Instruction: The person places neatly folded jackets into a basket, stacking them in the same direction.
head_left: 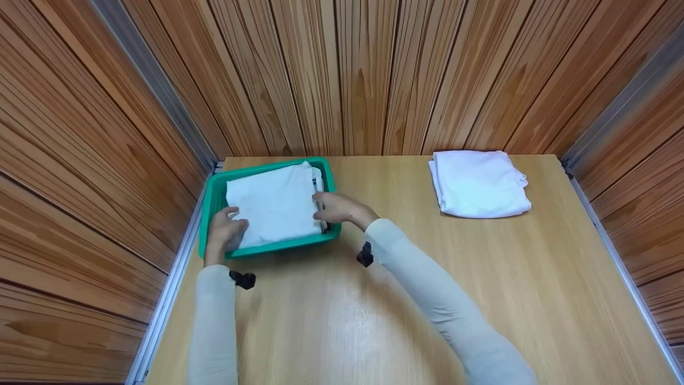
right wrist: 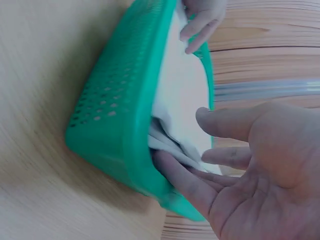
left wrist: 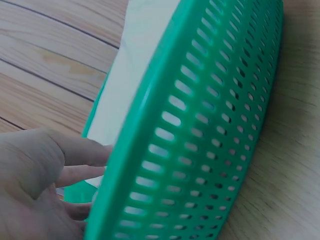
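A green plastic basket (head_left: 278,247) with slotted walls stands at the table's back left. Inside lies a folded white cloth (head_left: 272,203), with greyish folded layers (right wrist: 172,145) showing under its edge in the right wrist view. My left hand (head_left: 225,231) reaches over the basket's left front corner, its fingers at the cloth's left edge. At the opposite edge is my right hand (head_left: 342,207). Its fingers reach down between the stack and the basket wall, with the thumb apart. Neither hand visibly grips the cloth. The basket rim partly hides the left fingers (left wrist: 82,152) in the left wrist view.
Another folded white cloth (head_left: 481,184) lies at the back right of the wooden table (head_left: 331,321). Wood-panelled walls (head_left: 363,80) close in the back and both sides. A metal rail (head_left: 171,305) runs along the table's left edge.
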Available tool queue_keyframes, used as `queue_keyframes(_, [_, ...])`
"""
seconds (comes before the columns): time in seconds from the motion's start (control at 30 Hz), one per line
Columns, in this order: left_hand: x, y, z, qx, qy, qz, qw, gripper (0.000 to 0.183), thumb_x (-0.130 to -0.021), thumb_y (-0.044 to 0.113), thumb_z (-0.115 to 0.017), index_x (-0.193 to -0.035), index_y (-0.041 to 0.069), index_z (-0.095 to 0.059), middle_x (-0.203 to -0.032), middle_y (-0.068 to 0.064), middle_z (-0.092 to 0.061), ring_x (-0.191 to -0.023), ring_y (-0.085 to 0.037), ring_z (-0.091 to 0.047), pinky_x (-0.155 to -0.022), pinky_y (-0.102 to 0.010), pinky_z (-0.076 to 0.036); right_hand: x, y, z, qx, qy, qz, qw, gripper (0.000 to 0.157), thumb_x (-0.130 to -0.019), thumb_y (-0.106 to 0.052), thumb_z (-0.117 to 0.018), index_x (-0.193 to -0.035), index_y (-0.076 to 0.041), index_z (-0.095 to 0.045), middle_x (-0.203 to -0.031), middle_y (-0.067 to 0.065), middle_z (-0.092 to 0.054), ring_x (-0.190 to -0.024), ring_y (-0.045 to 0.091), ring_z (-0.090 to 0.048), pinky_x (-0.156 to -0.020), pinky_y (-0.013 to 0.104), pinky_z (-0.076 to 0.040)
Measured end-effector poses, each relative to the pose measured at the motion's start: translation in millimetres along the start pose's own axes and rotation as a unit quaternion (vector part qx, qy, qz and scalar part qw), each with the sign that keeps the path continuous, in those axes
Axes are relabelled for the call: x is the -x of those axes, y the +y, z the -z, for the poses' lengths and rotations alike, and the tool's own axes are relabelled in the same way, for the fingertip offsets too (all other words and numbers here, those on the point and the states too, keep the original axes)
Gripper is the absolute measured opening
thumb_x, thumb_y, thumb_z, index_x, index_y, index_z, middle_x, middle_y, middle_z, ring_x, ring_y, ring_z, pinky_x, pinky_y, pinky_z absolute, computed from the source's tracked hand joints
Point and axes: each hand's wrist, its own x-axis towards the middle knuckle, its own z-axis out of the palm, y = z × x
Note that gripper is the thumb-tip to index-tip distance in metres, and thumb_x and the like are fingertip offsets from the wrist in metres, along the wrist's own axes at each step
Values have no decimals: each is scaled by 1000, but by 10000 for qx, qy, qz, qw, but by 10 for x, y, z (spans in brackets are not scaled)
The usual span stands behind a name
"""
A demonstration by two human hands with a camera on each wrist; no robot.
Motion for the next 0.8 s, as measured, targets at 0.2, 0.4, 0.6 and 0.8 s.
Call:
queue_keyframes(0.2, [22,103,-24,-291,620,-397,9969,55,-107,15,-57,-157,-2,-46,-164,-27,-43,-152,-44,-41,-123,-58,-40,132,152,111,-612,263,87,9977,46,-111,-21,-58,-152,-1,-53,-128,21,-70,-98,31,-73,-87,37,-61])
queue_keyframes(0.4, [102,267,-119,226,1172,-731,9902,41,-106,13,-59,-144,-3,-60,-149,-26,-58,-142,-39,-53,-117,-50,-48,314,334,185,-789,467,413,9949,42,-111,-21,-57,-146,1,-59,-116,25,-72,-85,27,-69,-80,39,-59])
queue_keyframes(0.6, [216,458,-291,619,1453,-1039,9820,24,-107,15,-63,-123,-1,-69,-114,-17,-70,-100,-25,-68,-84,-27,-56,506,506,220,-1020,670,550,9910,38,-110,-18,-56,-143,0,-62,-117,20,-73,-92,32,-73,-81,40,-63])
queue_keyframes(0.8, [349,590,-510,1116,1265,-1350,9764,21,-106,14,-65,-117,-3,-72,-99,-10,-72,-82,-19,-70,-71,-19,-57,713,653,273,-1126,942,586,9874,34,-109,-15,-55,-139,-3,-66,-114,18,-74,-89,29,-73,-76,33,-61])
